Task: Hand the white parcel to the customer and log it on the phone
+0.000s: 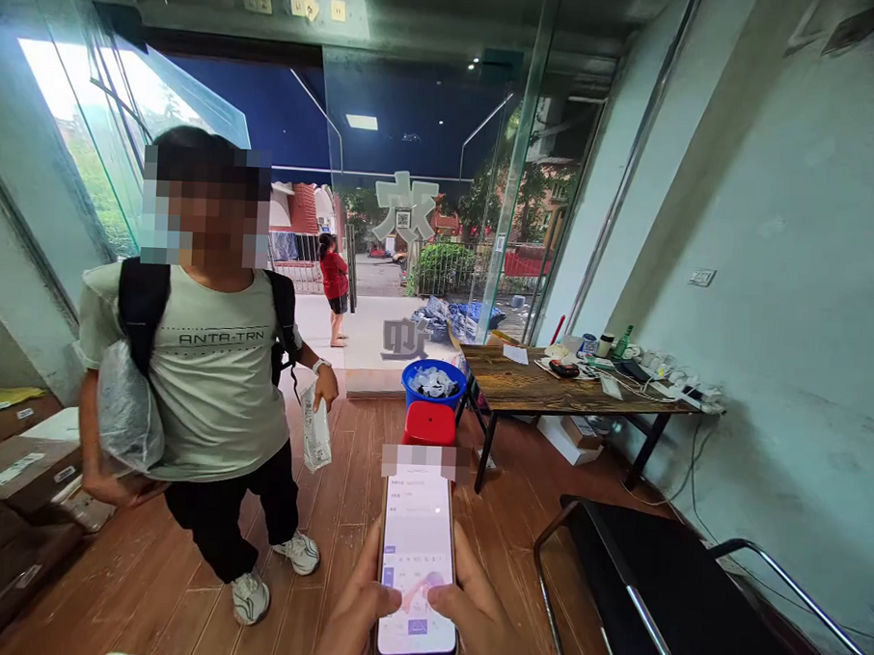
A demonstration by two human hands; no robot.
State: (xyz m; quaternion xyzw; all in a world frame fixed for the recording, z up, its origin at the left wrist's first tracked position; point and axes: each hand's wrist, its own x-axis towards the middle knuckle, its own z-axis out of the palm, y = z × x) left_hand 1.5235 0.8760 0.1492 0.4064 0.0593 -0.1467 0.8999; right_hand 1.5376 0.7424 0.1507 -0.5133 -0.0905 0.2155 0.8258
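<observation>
A phone with a lit, pale screen stands upright at the bottom centre, a keyboard showing on its lower half. My left hand wraps round its left edge, the thumb over the keyboard. Along the right edge my right hand grips the same phone, its thumb also over the keys. Fingers behind the phone are mostly hidden. Just beyond the phone's top is a red stool.
A person with a backpack stands at left, holding a plastic-wrapped bundle and a white packet, near stacked boxes. A cluttered wooden table, blue bin and black chair are ahead and right. Another person stands outside.
</observation>
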